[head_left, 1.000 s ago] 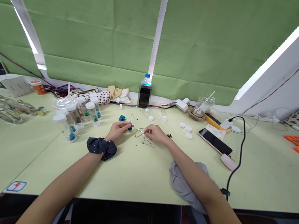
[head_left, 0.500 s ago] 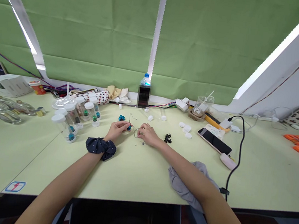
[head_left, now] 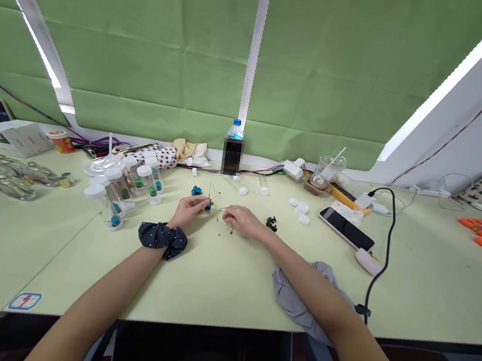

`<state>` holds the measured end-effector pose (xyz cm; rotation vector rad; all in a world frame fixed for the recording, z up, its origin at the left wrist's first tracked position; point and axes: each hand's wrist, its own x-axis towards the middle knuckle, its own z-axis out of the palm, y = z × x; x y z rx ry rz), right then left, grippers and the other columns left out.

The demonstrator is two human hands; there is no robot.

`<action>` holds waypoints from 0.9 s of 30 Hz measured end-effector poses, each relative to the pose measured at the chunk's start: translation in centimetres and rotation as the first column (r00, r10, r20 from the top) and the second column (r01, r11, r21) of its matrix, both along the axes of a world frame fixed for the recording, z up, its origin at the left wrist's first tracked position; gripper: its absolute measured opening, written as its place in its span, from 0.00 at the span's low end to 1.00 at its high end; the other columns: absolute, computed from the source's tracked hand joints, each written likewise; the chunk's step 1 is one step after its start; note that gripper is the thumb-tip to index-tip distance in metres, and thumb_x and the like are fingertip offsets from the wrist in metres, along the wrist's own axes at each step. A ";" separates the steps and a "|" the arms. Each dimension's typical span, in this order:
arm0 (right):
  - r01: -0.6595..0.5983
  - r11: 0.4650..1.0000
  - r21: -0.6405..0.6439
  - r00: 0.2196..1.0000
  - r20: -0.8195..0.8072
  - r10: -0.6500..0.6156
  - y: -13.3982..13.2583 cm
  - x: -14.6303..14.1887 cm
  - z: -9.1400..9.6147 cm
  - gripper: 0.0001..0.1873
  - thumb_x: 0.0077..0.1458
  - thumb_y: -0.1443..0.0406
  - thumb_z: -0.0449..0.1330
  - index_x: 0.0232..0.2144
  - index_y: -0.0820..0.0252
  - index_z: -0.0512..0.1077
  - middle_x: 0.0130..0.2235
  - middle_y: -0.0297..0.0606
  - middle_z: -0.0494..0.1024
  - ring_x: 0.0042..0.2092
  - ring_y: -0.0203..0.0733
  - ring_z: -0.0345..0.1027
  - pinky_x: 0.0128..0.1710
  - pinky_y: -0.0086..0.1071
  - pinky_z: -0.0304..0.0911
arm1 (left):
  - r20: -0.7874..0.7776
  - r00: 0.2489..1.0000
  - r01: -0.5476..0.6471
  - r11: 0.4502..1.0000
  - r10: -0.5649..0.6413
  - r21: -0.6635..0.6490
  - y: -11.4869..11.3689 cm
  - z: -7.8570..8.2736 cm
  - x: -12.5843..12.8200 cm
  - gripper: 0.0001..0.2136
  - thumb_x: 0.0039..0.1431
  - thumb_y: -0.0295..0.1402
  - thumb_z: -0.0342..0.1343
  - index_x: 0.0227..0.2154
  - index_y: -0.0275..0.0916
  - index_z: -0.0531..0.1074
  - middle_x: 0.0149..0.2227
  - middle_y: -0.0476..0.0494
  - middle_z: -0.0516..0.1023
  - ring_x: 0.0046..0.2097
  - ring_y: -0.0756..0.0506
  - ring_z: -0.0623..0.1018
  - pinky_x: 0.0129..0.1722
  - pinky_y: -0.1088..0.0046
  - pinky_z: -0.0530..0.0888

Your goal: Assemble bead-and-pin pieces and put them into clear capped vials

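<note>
Pinching blue bead (head_left: 208,206) on wire (head_left: 218,212) w/ L hand (head_left: 189,209); R hand (head_left: 240,221) at wire, grip unclear

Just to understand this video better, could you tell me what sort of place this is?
Probably a small craft or assembly workspace: white-capped plastic vials, thin bent wire between the left hand and right hand, and loose white caps on a pale green desk.

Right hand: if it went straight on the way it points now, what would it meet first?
The right hand would probably meet the thin bent wire first, though depth is unclear.
</note>
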<state>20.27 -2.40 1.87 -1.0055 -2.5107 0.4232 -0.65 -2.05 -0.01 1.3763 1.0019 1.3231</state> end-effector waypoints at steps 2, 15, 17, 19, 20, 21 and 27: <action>-0.062 0.992 -0.107 0.998 -0.004 0.062 -0.2 0.3 0.5 0.04 0.51 0.73 0.57 0.30 0.62 0.72 0.32 0.36 0.74 0.33 0.34 0.66 0.33 0.25 0.55 | -0.007 1.000 -0.007 1.000 0.007 0.000 0.0 0.0 0.0 0.18 0.44 0.44 0.61 0.32 0.34 0.76 0.35 0.36 0.80 0.34 0.44 0.76 0.35 0.68 0.72; -0.171 0.961 -0.218 0.984 0.008 0.177 -0.9 -0.1 0.0 0.06 0.48 0.73 0.60 0.31 0.62 0.74 0.28 0.34 0.74 0.30 0.33 0.65 0.30 0.24 0.55 | -0.015 1.000 0.004 1.000 -0.005 -0.016 -0.2 0.4 0.1 0.19 0.42 0.46 0.62 0.31 0.34 0.77 0.35 0.36 0.80 0.33 0.44 0.76 0.34 0.67 0.73; -0.154 0.966 -0.209 0.987 0.008 0.159 -0.8 -0.1 -0.1 0.06 0.48 0.73 0.59 0.31 0.62 0.74 0.28 0.34 0.74 0.31 0.33 0.65 0.31 0.24 0.55 | -0.015 1.000 0.003 1.000 -0.003 -0.014 -0.3 0.5 0.1 0.19 0.43 0.46 0.62 0.31 0.34 0.77 0.35 0.36 0.80 0.33 0.44 0.76 0.34 0.68 0.73; -0.137 0.970 -0.201 0.990 0.012 0.142 -0.8 -0.2 -0.2 0.06 0.49 0.73 0.59 0.31 0.62 0.74 0.28 0.34 0.74 0.31 0.33 0.65 0.31 0.24 0.55 | -0.015 1.000 0.003 1.000 -0.003 -0.013 -0.3 0.5 0.2 0.19 0.43 0.46 0.61 0.31 0.35 0.77 0.35 0.36 0.80 0.33 0.44 0.76 0.33 0.68 0.73; -0.129 0.972 -0.197 0.991 0.014 0.135 -0.8 -0.2 -0.2 0.06 0.49 0.73 0.59 0.31 0.62 0.74 0.29 0.35 0.74 0.31 0.33 0.65 0.31 0.24 0.55 | -0.015 1.000 0.003 1.000 -0.003 -0.013 -0.3 0.5 0.1 0.19 0.43 0.46 0.61 0.31 0.35 0.77 0.35 0.36 0.80 0.33 0.44 0.76 0.33 0.68 0.73; -0.124 0.974 -0.191 0.992 0.016 0.129 -0.9 -0.3 -0.2 0.06 0.49 0.73 0.59 0.31 0.62 0.74 0.29 0.35 0.74 0.31 0.33 0.65 0.31 0.24 0.55 | -0.015 1.000 0.005 1.000 -0.005 -0.014 -0.3 0.4 0.1 0.19 0.43 0.46 0.61 0.31 0.35 0.77 0.35 0.36 0.80 0.33 0.44 0.76 0.34 0.68 0.73; -0.113 0.983 -0.143 0.993 0.012 0.116 -1.2 -0.5 0.0 0.06 0.50 0.72 0.58 0.31 0.62 0.74 0.31 0.37 0.75 0.33 0.35 0.66 0.34 0.26 0.56 | -0.020 1.000 0.002 1.000 -0.002 -0.006 -0.2 0.2 0.0 0.18 0.44 0.46 0.61 0.32 0.35 0.77 0.35 0.36 0.80 0.33 0.44 0.76 0.34 0.68 0.72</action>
